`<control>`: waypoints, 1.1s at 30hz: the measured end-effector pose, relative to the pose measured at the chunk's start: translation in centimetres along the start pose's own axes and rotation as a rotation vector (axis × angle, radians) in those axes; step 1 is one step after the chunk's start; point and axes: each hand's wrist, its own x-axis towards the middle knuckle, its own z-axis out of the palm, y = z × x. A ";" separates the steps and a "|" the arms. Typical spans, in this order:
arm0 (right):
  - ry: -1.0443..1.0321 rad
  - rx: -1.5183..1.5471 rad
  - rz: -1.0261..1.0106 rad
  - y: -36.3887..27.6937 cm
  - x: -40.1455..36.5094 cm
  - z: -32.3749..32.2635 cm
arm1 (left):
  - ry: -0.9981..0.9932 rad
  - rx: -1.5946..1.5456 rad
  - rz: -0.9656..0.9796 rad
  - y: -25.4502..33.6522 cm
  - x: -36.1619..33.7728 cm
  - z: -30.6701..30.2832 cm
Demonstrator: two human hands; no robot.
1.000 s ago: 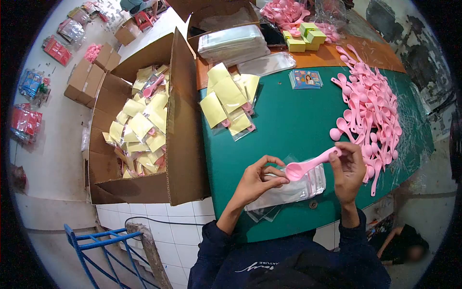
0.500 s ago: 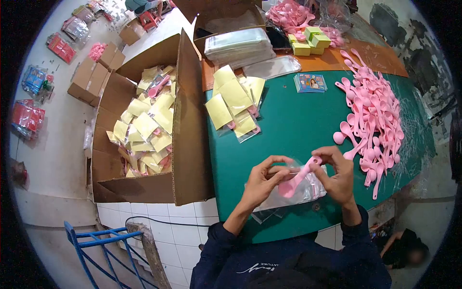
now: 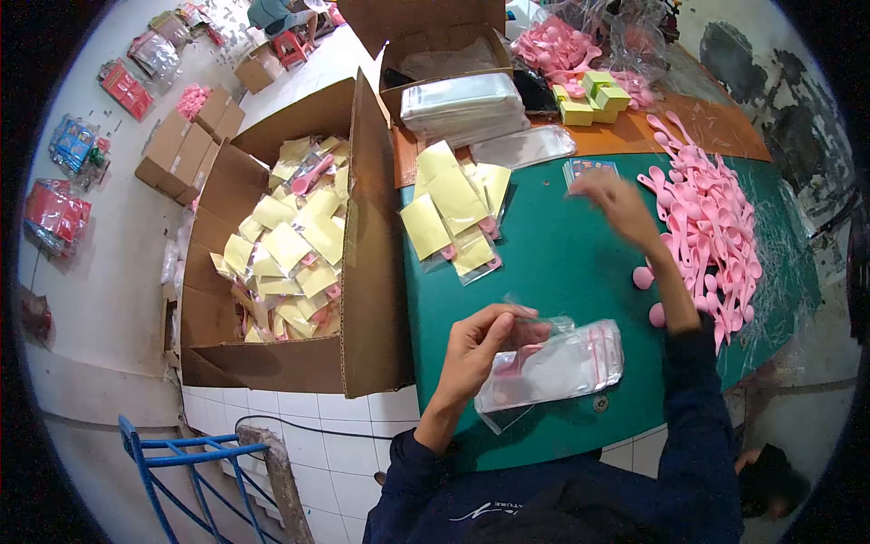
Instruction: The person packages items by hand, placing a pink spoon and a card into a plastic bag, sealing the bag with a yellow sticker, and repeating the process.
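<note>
My left hand (image 3: 482, 349) pinches a clear plastic bag (image 3: 555, 325) near the front of the green table. Pink shows through the plastic below my fingers, with the bowl of a spoon (image 3: 513, 364) partly hidden there. Under and beside this hand lies a stack of clear bags (image 3: 580, 367) with pink seal lines. My right hand (image 3: 621, 210), smeared by motion, reaches out over the near edge of a small stack of printed cards (image 3: 595, 168). Its fingertips overlap the cards in this view.
Loose pink spoons (image 3: 702, 227) are heaped on the right. Filled packets with yellow cards (image 3: 453, 204) lie left of centre, beside a tall cardboard box (image 3: 376, 245) holding many more. Behind them sit bag stacks (image 3: 462, 104) and yellow-green blocks (image 3: 598, 95). Other people are partly visible.
The spoon has gone from between both hands to the bag at my left hand. My right hand has let go of it and moved forward to the printed cards.
</note>
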 end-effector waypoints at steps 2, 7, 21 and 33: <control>0.129 -0.453 0.331 7.6 4.8 -2.0 | -0.033 0.001 0.048 0.1 -0.3 -0.5; 0.347 -0.509 0.473 14.5 6.2 -1.6 | -0.016 0.036 0.018 0.6 -0.6 -1.4; -0.023 0.250 0.119 -4.7 -3.9 -1.7 | 0.024 0.011 -0.131 0.5 0.4 -0.7; -0.033 0.239 0.009 -10.8 -9.4 -1.0 | -0.014 0.144 -0.143 0.9 0.2 0.3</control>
